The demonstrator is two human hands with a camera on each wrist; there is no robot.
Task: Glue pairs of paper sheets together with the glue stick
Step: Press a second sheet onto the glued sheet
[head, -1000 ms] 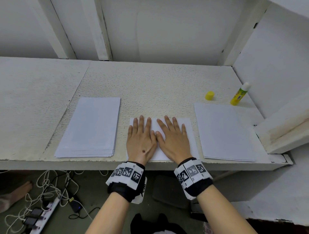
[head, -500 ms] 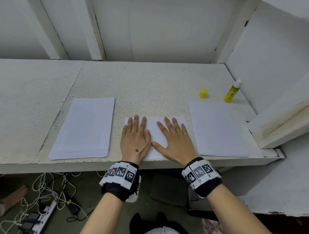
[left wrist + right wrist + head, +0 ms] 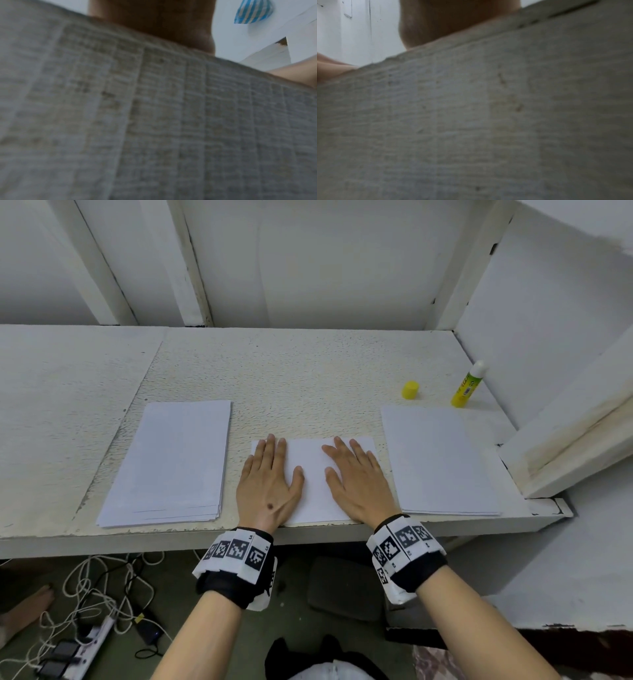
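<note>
A joined paper pair [image 3: 313, 481] is pressed flat at the worktop's [image 3: 308, 371] front edge under the left hand [image 3: 269, 484] and right hand [image 3: 356, 484], fingers spread. The uncapped glue stick [image 3: 468, 385] stands far right, nearer the right hand, beyond the right paper stack [image 3: 438, 460].

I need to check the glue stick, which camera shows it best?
The head view: the glue stick stands upright and uncapped at the bench's far right, beside its yellow cap. Both wrist views show only blurred bench surface and skin, no glue stick.
</note>
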